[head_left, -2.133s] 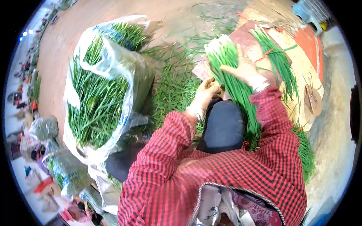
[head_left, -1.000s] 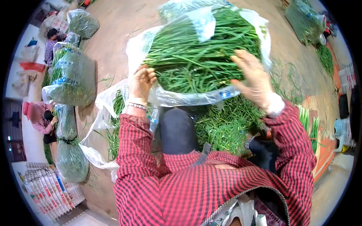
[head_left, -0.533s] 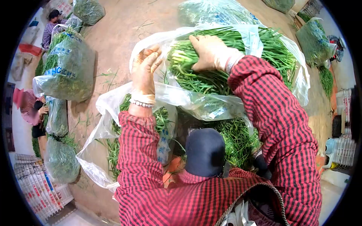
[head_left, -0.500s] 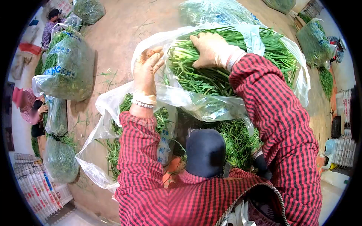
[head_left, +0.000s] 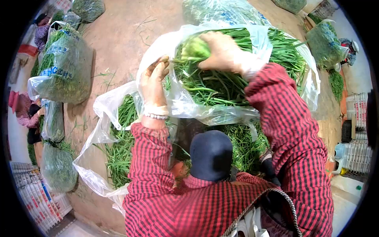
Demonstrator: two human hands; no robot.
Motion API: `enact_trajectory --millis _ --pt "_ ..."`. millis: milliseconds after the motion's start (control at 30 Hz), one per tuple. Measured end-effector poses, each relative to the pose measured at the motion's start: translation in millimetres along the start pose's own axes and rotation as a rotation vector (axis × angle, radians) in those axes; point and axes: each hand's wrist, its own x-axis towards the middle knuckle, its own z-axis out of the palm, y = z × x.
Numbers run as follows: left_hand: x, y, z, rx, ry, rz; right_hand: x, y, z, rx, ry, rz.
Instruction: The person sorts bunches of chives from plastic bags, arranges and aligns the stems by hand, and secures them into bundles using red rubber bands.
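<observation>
A large clear plastic bag point(head_left: 160, 47) lies in front of me, filled with long green garlic chives point(head_left: 221, 89). My right hand point(head_left: 221, 51), gloved and blurred by motion, is closed around a bunch of garlic chives point(head_left: 195, 48) at the bag's left end, pale stalk ends pointing left. At the bag's left rim is my left hand point(head_left: 154, 81), also gloved, its curled fingers gripping the plastic edge. Nearer to me, a second open plastic bag point(head_left: 94, 148) holds loose greens point(head_left: 120, 156) below my left forearm.
Loose greens point(head_left: 248, 150) lie near my knees. A stuffed bag point(head_left: 65, 79) stands at left, with smaller bags point(head_left: 59, 168) below it. Another full bag point(head_left: 225, 12) lies beyond mine. Co-workers sit at the far left point(head_left: 27, 110) and right point(head_left: 349, 51). Crates point(head_left: 39, 193) are stacked lower left.
My right hand has lifted the stalk ends of the bunch slightly and pulled them together, moving a little left. My left hand stays at the bag's rim. The view has shifted slightly.
</observation>
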Motion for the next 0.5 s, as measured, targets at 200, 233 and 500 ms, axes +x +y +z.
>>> enact_trajectory --millis 200,233,500 --pt "-41 -9 54 -0.436 -0.031 0.066 -54 28 -59 0.931 0.099 0.026" --pt "-38 -17 68 -0.55 -0.047 0.06 -62 26 -57 0.852 0.105 -0.001" --pt "-79 29 168 -0.403 -0.461 0.265 -112 45 -41 0.822 0.304 -0.236"
